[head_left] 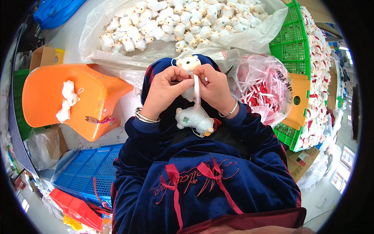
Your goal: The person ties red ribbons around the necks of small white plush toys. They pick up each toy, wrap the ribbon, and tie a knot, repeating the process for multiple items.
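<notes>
Between my two hands, over my lap, is a small white plush toy [190, 61] with a loop of cord at its head. My left hand [165, 89] is closed, thumb and fingers pinched at the toy's neck. Opposite it, my right hand [213, 86] is closed on a pale ribbon [196, 89] that hangs down from its fingertips. What exactly the fingertips grip at the neck is partly hidden. A second white plush toy [194, 120], with a green mark on its side and a bit of red at its head, lies on my lap below the hands.
Ahead, a large clear plastic bag [93, 33] holds many white plush toys. An orange stool [43, 91] at left carries white plush toys [67, 102] and small snips [93, 120]. At right are a bag of red-and-white ribbons [259, 95] and a green crate [290, 46]. A blue crate [87, 169] stands lower left.
</notes>
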Demonstrator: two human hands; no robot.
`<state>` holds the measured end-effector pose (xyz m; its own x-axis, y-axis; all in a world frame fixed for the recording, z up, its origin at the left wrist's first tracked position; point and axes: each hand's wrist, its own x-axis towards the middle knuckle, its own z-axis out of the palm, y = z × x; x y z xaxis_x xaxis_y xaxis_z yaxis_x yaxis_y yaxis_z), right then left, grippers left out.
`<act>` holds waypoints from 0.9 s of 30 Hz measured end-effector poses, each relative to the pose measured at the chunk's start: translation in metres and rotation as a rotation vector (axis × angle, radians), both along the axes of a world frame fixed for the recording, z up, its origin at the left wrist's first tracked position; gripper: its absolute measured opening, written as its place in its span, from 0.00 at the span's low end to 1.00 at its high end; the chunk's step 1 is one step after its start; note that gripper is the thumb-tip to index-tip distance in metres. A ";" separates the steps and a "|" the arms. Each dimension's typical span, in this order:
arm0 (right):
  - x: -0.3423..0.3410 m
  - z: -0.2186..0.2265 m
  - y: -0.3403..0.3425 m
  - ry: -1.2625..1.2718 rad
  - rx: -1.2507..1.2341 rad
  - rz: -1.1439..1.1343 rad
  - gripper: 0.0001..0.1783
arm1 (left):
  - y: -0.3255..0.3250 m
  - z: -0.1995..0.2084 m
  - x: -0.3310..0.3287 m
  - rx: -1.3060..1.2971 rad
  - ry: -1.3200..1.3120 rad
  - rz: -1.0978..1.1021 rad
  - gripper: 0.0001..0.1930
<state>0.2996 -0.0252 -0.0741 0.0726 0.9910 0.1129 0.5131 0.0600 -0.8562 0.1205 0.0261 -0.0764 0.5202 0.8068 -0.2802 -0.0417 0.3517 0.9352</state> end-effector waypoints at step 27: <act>0.016 0.006 0.004 0.275 -0.141 0.027 0.10 | 0.011 -0.023 0.009 0.038 -0.046 -0.048 0.10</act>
<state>0.3153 -0.0214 -0.0684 0.0546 0.9974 -0.0462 0.2607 -0.0589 -0.9636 0.1291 0.0374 -0.0991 0.5701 0.7902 -0.2248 -0.0686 0.3185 0.9454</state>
